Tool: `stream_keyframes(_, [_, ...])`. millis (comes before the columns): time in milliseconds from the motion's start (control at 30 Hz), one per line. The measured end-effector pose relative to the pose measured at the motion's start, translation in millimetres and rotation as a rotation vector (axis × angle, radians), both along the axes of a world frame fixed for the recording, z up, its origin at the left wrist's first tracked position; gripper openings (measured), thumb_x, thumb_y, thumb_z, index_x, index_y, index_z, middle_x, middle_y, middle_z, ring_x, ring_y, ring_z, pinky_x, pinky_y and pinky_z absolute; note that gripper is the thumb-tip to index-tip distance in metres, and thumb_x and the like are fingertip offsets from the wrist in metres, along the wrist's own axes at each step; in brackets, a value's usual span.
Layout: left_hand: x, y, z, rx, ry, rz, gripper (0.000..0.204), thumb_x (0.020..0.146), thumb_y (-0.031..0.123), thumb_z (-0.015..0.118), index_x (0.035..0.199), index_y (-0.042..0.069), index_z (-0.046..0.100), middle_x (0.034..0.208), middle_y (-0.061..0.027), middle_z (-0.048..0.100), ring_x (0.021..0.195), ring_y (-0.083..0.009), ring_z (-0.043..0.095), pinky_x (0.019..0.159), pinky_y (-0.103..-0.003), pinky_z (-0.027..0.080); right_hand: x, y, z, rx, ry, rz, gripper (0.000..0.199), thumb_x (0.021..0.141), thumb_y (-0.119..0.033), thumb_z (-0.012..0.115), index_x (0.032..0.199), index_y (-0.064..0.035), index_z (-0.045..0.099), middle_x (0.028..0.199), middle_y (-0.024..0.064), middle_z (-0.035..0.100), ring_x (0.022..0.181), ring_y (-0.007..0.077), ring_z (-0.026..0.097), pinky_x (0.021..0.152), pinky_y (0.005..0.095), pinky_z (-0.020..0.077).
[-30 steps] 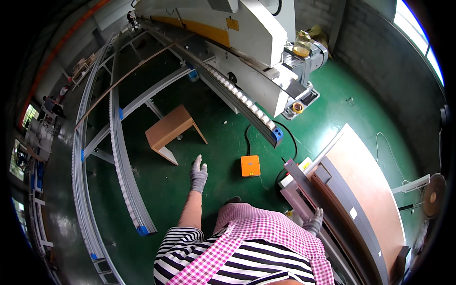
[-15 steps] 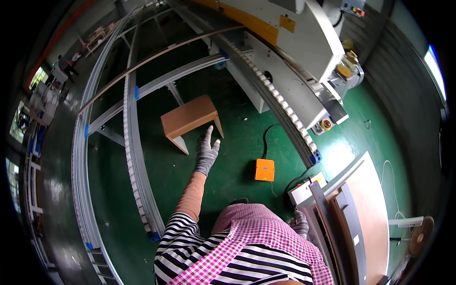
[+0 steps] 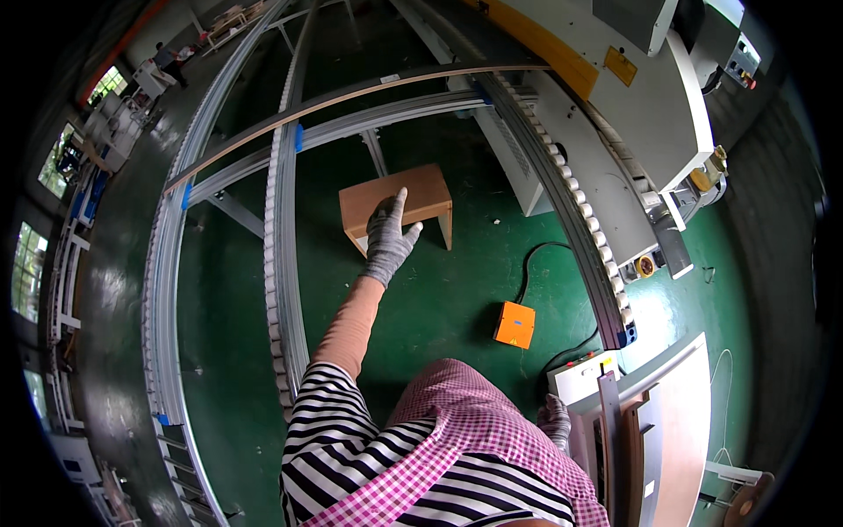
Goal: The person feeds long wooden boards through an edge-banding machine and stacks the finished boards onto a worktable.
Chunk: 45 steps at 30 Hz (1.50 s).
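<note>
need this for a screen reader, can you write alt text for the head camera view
Seen from above, a person's gloved left hand reaches out over a small wooden stool on a green floor, beside a curved roller conveyor. The gloved right hand hangs low by a stack of boards; an orange pedal box lies nearby.

We stand on a green floor (glossy, painted). On it, far from us, sits a small wooden stool; to the right, nearer, lies an orange box with a black cable curling away.
</note>
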<state>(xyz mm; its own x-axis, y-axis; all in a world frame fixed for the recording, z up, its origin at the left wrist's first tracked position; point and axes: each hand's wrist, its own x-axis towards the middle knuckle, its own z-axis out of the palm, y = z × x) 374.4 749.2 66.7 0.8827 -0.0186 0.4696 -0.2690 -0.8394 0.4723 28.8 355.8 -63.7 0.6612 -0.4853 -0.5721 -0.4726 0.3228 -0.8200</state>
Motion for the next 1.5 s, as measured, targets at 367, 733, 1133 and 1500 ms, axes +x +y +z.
stream_keyframes(367, [87,21,26,0.264,0.001,0.097,0.092,0.071,0.035,0.077,0.146,0.012,0.028,0.144,-0.0170,0.036,0.134,-0.0338,0.032,0.113,-0.042,0.026,-10,4,-19,-0.017,-0.055,-0.137,0.022,0.085,-0.003,0.061,0.105,-0.0095,0.064,0.100,0.0011,0.062,0.093,0.0135,0.057,0.082,0.0269,0.0470])
stream_keyframes(733, [161,50,37,0.477,0.243,0.201,0.105,0.066,0.042,0.080,0.148,0.013,0.022,0.149,-0.0153,0.028,0.139,-0.0320,0.026,0.113,-0.047,0.022,1,19,29,0.296,0.020,-0.424,0.034,0.081,0.009,0.056,0.111,-0.0053,0.062,0.106,0.0036,0.062,0.099,0.0147,0.056,0.085,0.0262,0.0475])
stream_keyframes(1133, [171,59,33,0.556,0.567,0.131,0.090,0.065,0.038,0.084,0.139,0.014,0.039,0.133,-0.0153,0.049,0.125,-0.0321,0.046,0.105,-0.044,0.036,-31,24,28,-1.053,-0.099,0.376,0.034,0.077,-0.004,0.061,0.111,-0.0061,0.061,0.107,0.0165,0.064,0.097,0.0363,0.062,0.086,0.0407,0.0509])
stream_keyframes(1500, [9,87,43,0.654,0.489,-0.086,0.077,0.056,0.040,0.085,0.121,0.011,0.055,0.117,-0.0132,0.059,0.109,-0.0310,0.056,0.097,-0.040,0.042,81,9,144,-1.298,-0.423,0.610,0.056,0.069,-0.014,0.074,0.121,-0.0060,0.055,0.118,0.0179,0.058,0.105,0.0358,0.058,0.089,0.0447,0.0479])
